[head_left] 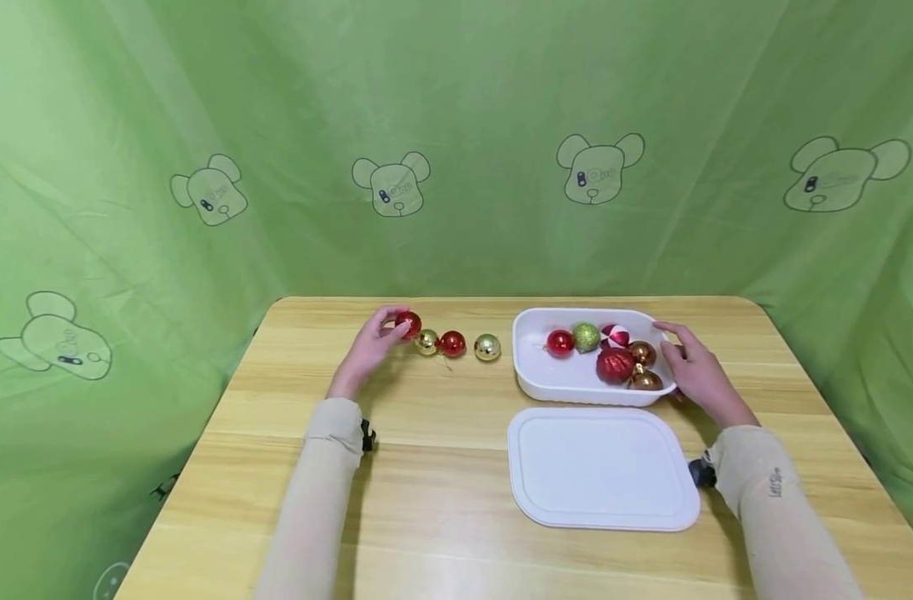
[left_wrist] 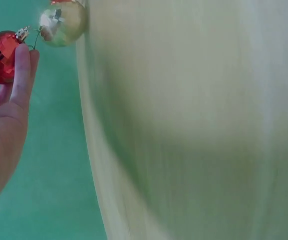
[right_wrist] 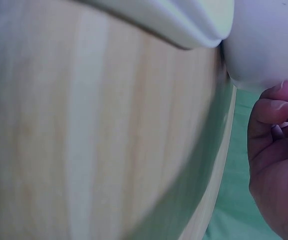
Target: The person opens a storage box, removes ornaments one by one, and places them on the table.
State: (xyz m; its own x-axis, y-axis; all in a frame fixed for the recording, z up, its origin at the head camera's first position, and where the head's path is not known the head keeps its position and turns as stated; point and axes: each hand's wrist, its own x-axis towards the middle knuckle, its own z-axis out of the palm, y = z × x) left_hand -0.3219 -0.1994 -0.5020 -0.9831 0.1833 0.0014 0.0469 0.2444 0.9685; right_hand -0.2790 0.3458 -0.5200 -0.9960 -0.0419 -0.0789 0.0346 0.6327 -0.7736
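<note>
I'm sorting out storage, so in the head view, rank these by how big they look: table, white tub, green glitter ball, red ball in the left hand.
1. Table
2. White tub
3. Green glitter ball and red ball: too alike to rank, and the left hand partly covers the red ball.

Held bauble point(head_left: 408, 325) shiny red; loose baubles point(head_left: 488, 347) gold, red. Box point(head_left: 542, 372) white, lid point(head_left: 605, 468) white. Inside: glittery green bauble point(head_left: 586, 337), red-and-white bauble point(head_left: 616, 337), brown baubles point(head_left: 642, 353). Counter point(head_left: 426, 483) tan, wood-grained. Curtain point(head_left: 486, 83) green, dark animal-head outlines point(head_left: 397, 190). Sleeves point(head_left: 314, 492) beige.
</note>
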